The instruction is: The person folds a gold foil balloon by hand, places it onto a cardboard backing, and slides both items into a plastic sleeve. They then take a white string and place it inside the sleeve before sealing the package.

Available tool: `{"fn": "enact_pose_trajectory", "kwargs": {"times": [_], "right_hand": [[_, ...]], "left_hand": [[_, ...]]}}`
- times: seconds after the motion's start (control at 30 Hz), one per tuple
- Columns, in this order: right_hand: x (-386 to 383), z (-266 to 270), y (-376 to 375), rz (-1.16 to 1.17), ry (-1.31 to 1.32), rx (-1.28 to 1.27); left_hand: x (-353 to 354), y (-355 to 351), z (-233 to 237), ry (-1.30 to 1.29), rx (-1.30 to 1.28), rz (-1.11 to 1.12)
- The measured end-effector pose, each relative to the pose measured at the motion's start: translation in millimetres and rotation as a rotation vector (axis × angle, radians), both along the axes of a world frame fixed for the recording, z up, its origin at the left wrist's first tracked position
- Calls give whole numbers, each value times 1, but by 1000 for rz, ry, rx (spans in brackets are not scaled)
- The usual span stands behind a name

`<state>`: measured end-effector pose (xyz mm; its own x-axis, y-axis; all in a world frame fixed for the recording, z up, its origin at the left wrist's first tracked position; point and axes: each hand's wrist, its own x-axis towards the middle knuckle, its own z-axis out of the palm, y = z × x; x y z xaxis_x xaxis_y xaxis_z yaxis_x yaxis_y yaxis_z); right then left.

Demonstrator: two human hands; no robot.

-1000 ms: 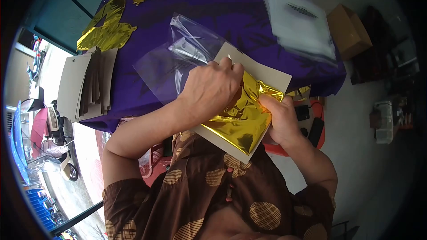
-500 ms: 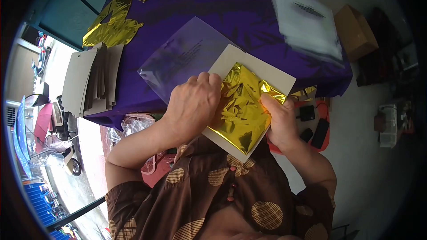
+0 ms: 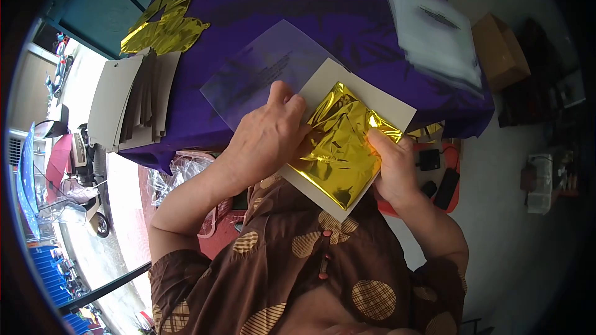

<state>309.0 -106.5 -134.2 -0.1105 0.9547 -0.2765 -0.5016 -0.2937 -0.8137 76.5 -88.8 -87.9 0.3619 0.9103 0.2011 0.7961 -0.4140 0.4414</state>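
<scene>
A square of folded, crinkled gold foil (image 3: 341,149) lies on a pale grey card (image 3: 397,107), which is held tilted in front of my body. My right hand (image 3: 395,164) grips the card's right side, thumb pressed on the foil and the other fingers largely hidden beneath. At the left side my left hand (image 3: 267,139) is closed, its bent fingers pinching at the foil's edge. Its fingertips are partly hidden. Beyond the card, a clear plastic bag (image 3: 248,80) with dark print rests on the purple tablecloth (image 3: 329,18), partly behind my left hand.
Upright grey cards (image 3: 133,102) stand at the table's left edge. Gold foil pieces (image 3: 167,34) lie behind them. A stack of clear bags (image 3: 434,40) sits at the right, near a cardboard box (image 3: 500,53). Below the table is a red tray (image 3: 444,177) with dark objects.
My left hand has turned slightly, its fingers lifting and spreading a little at the foil's left edge. My right hand keeps its hold. The whole view has shifted slightly.
</scene>
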Motion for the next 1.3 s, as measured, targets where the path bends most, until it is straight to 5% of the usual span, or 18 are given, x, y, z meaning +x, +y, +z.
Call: {"fn": "enact_pose_trajectory", "kwargs": {"times": [0.2, 0.4, 0.7, 1.1, 1.3], "right_hand": [[-6, 4, 3, -68, 24, 20], [-2, 2, 10, -173, 21, 44], [7, -4, 6, -180, -21, 46], [7, -10, 3, -159, -62, 81], [8, -11, 3, -82, -12, 97]], "left_hand": [[0, 20, 5, 224, 87, -113], [-12, 42, -5, 72, 221, -121], [-11, 23, -5, 257, 190, -65], [-5, 23, 4, 158, 123, -14], [12, 32, 7, 125, 173, -397]]}}
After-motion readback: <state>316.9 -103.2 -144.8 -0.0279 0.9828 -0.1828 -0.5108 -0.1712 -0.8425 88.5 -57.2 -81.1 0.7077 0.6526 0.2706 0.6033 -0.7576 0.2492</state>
